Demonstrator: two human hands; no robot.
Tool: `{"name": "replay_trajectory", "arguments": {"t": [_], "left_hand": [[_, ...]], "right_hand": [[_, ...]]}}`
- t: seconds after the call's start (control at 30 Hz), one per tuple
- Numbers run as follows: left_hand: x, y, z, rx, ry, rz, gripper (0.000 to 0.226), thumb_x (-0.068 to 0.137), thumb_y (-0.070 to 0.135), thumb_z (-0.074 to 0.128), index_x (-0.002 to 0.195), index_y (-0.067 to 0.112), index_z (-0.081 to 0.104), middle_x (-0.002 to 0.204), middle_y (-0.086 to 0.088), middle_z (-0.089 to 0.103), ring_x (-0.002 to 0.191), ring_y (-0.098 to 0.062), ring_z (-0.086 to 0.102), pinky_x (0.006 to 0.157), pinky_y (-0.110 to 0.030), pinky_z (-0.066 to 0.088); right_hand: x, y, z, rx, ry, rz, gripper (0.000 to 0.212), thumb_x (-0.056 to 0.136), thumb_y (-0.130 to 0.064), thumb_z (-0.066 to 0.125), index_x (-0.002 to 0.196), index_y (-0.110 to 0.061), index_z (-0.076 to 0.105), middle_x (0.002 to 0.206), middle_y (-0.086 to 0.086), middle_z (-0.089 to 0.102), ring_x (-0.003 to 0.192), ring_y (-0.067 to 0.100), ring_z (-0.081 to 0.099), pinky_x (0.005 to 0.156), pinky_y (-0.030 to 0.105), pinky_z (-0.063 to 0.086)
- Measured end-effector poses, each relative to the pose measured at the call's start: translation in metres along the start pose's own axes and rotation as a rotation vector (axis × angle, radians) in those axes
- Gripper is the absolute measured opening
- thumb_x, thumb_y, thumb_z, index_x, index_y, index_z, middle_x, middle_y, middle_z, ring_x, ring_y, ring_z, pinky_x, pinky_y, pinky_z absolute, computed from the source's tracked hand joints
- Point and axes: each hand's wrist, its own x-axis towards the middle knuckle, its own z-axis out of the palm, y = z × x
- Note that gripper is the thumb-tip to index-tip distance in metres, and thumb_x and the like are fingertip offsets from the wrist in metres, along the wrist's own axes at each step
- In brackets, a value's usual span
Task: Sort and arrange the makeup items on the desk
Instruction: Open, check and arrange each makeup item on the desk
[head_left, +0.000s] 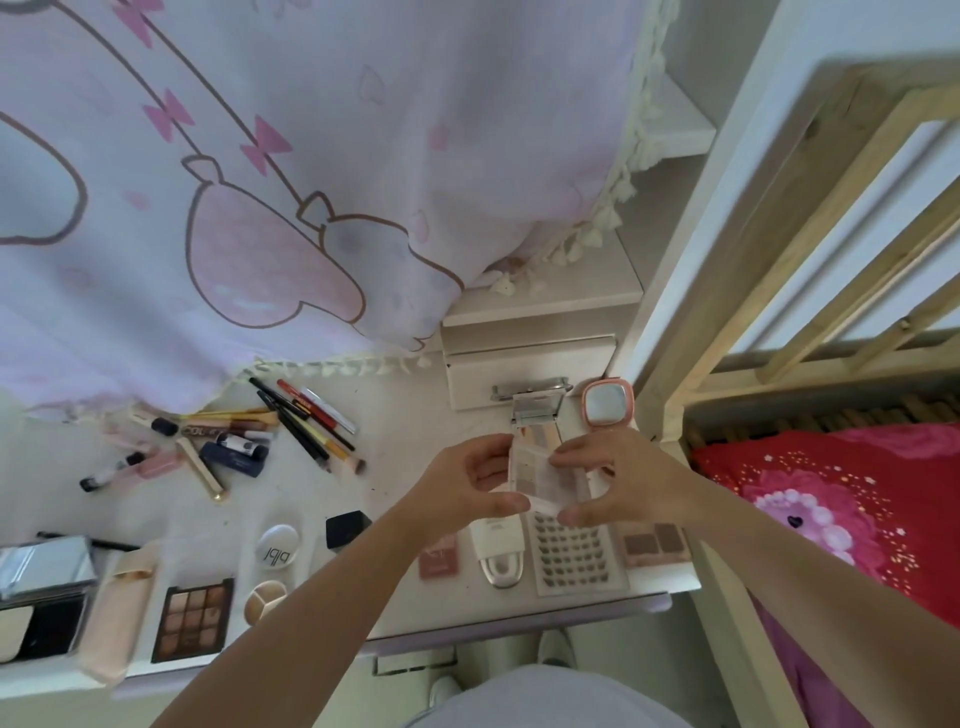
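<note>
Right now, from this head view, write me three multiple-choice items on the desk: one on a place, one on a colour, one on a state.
1. Where does the pink-framed mirror stand?
A. At the desk's far right, beside the white drawer box
B. Among the pencils at the left
C. On the red bedding

2. What colour is the square compact next to the round white compact?
A. Pink
B. Black
C. Gold

3. How is the small clear palette held?
A. It lies untouched on the desk
B. One hand alone pinches it
C. Both hands hold it above the desk

Answers:
1 A: the mirror sits right of the drawer box, at the desk's far edge.
2 B: its lid shows black.
3 C: the left hand and right hand grip its two sides.
</note>
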Motion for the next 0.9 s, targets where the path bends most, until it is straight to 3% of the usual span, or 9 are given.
{"name": "replay_trajectory", "arguments": {"t": [0.1, 0.2, 0.37, 0.47, 0.53, 0.63, 0.77, 0.83, 0.9], "left_hand": [[-0.002, 0.001, 0.0, -0.008, 0.006, 0.004, 0.055, 0.059, -0.007, 0.077, 0.097, 0.027, 0.058, 0.091, 0.014, 0.072, 0.089, 0.003, 0.067, 0.074, -0.015, 0.053], [-0.004, 0.002, 0.002, -0.032, -0.003, 0.002, 0.061, 0.042, 0.017, 0.079, 0.099, 0.026, 0.057, 0.089, 0.018, 0.073, 0.09, 0.002, 0.067, 0.075, -0.016, 0.053], [-0.006, 0.002, 0.006, -0.072, -0.028, 0.005, 0.08, 0.028, 0.034, 0.092, 0.099, 0.023, 0.057, 0.089, 0.019, 0.073, 0.088, 0.001, 0.067, 0.073, -0.015, 0.053], [-0.005, 0.002, 0.009, -0.083, -0.016, 0.014, 0.065, 0.038, 0.022, 0.081, 0.097, 0.022, 0.057, 0.086, 0.02, 0.072, 0.085, 0.003, 0.068, 0.072, -0.014, 0.053], [-0.005, 0.001, 0.01, -0.085, -0.004, 0.027, 0.06, 0.041, 0.02, 0.077, 0.097, 0.022, 0.057, 0.086, 0.02, 0.073, 0.085, 0.002, 0.068, 0.072, -0.014, 0.053], [-0.005, 0.002, 0.013, -0.092, 0.019, 0.048, 0.061, 0.041, 0.02, 0.077, 0.099, 0.021, 0.056, 0.088, 0.017, 0.073, 0.087, 0.002, 0.067, 0.075, -0.014, 0.052], [-0.002, 0.007, 0.014, -0.074, 0.036, 0.066, 0.076, 0.046, 0.016, 0.08, 0.116, 0.019, 0.051, 0.109, 0.005, 0.064, 0.098, -0.004, 0.065, 0.078, -0.018, 0.052], [-0.001, 0.011, 0.014, -0.07, 0.002, 0.012, 0.081, 0.05, 0.014, 0.079, 0.124, 0.02, 0.046, 0.116, 0.005, 0.059, 0.097, -0.009, 0.065, 0.076, -0.024, 0.055], [0.0, 0.015, 0.013, -0.148, -0.047, -0.051, 0.056, 0.067, 0.017, 0.073, 0.118, 0.018, 0.05, 0.112, 0.001, 0.062, 0.094, -0.015, 0.068, 0.078, -0.027, 0.057]], "right_hand": [[0.0, -0.003, -0.003, 0.021, -0.02, 0.013, 0.085, 0.049, -0.062, 0.071, 0.125, -0.028, 0.056, 0.123, -0.021, 0.052, 0.111, 0.0, 0.05, 0.099, 0.024, 0.041], [0.001, -0.002, -0.004, 0.039, -0.028, 0.012, 0.07, 0.061, -0.046, 0.078, 0.125, -0.026, 0.057, 0.118, -0.023, 0.049, 0.111, 0.0, 0.049, 0.096, 0.02, 0.039], [0.0, 0.0, -0.005, 0.044, -0.037, 0.017, 0.082, 0.049, -0.059, 0.071, 0.123, -0.027, 0.058, 0.121, -0.02, 0.052, 0.108, 0.0, 0.051, 0.094, 0.02, 0.041], [0.0, 0.001, -0.006, 0.056, -0.027, 0.009, 0.088, 0.042, -0.064, 0.066, 0.122, -0.026, 0.06, 0.122, -0.018, 0.054, 0.109, 0.001, 0.053, 0.096, 0.021, 0.043], [0.0, 0.002, -0.006, 0.078, -0.032, 0.009, 0.08, 0.048, -0.054, 0.075, 0.121, -0.023, 0.06, 0.123, -0.015, 0.055, 0.109, 0.002, 0.053, 0.096, 0.02, 0.043], [-0.001, 0.004, -0.005, 0.1, -0.016, 0.003, 0.065, 0.063, -0.034, 0.082, 0.123, -0.021, 0.059, 0.126, -0.012, 0.053, 0.111, 0.002, 0.051, 0.097, 0.019, 0.041], [-0.002, 0.008, -0.005, 0.186, 0.038, -0.05, 0.064, 0.067, -0.025, 0.081, 0.125, -0.028, 0.054, 0.128, -0.021, 0.042, 0.119, -0.003, 0.04, 0.105, 0.02, 0.036], [-0.003, 0.011, -0.008, 0.211, 0.022, -0.084, 0.06, 0.067, -0.028, 0.081, 0.119, -0.037, 0.052, 0.128, -0.024, 0.04, 0.124, -0.002, 0.038, 0.111, 0.027, 0.035], [-0.004, 0.013, -0.011, 0.166, -0.006, -0.107, 0.058, 0.059, -0.047, 0.076, 0.11, -0.05, 0.049, 0.13, -0.03, 0.037, 0.131, 0.002, 0.035, 0.113, 0.036, 0.032]]}}
